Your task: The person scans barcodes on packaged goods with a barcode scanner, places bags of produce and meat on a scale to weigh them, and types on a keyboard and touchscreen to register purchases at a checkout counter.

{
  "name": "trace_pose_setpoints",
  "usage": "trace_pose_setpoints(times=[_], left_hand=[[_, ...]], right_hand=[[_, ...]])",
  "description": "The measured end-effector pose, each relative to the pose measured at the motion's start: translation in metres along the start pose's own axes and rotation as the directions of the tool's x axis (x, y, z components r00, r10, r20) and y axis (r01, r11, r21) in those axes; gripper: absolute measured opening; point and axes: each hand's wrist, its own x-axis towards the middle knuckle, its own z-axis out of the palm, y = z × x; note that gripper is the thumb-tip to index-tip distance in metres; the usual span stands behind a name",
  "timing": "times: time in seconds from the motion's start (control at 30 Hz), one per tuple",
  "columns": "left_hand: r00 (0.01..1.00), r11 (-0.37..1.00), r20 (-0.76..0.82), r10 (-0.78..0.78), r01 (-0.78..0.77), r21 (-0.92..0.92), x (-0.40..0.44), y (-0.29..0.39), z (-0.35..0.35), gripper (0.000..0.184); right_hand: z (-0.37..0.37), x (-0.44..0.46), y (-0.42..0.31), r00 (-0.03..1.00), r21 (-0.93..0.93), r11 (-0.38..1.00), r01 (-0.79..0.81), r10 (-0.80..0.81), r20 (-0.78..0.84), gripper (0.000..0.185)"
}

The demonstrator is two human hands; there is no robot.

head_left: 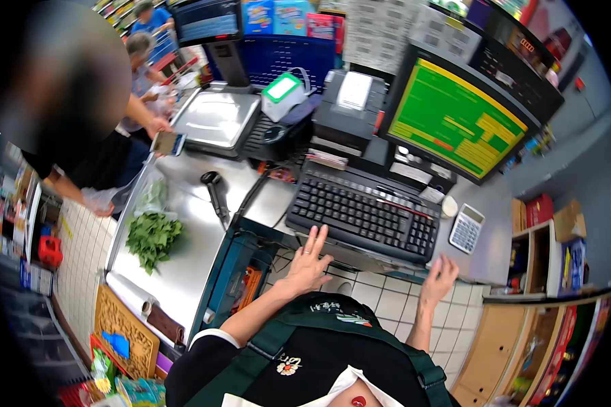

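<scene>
My left hand (308, 264) is at the lower left edge of a black keyboard (366, 211). Its fingers are stretched out and apart, with nothing in them. Off the keyboard's lower right corner is my right hand (440, 279), fingers loosely spread and holding nothing. A white calculator (467, 228) lies just above and right of that hand. Behind the keyboard, a monitor (458, 119) shows a green screen with yellow fields. To the left, leafy greens (153, 239) lie on the metal counter (190, 254), their stems in a clear plastic bag (154, 193).
A barcode scanner (215, 197) and a scale (217, 119) are on the counter. A receipt printer (352, 108) stands behind the keyboard. Across the counter, a person's hand holds a phone (168, 143); that person's other hand is near a plastic bag. Shelves (540, 251) stand at right.
</scene>
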Motion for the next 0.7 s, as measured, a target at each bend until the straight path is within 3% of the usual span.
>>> trace_pose_setpoints(times=[0.07,0.1,0.2,0.4,0.7], left_hand=[[1.000,1.000,-0.004,0.006,-0.006,-0.020,-0.001,-0.001,-0.002,0.044],[1.000,1.000,0.019,-0.022,0.022,-0.007,0.000,0.001,-0.004,0.043],[0.999,0.999,0.036,-0.035,0.036,-0.019,-0.001,0.000,-0.010,0.042],[1.000,0.999,-0.028,-0.009,0.008,-0.054,-0.004,-0.002,0.001,0.040],[0.999,1.000,-0.043,0.011,-0.011,0.007,-0.005,-0.003,0.001,0.040]], right_hand=[[0.002,-0.008,0.002,0.958,0.232,0.930,-0.285,0.269,0.100,0.033],[0.006,-0.015,0.007,0.936,0.242,0.907,-0.346,0.317,0.152,0.041],[0.025,-0.038,0.034,0.913,0.292,0.884,-0.364,0.278,0.297,0.056],[0.041,-0.048,0.027,0.883,0.239,0.863,-0.445,0.378,0.280,0.069],[0.056,-0.056,0.039,0.933,0.182,0.936,-0.301,0.249,0.260,0.078]])
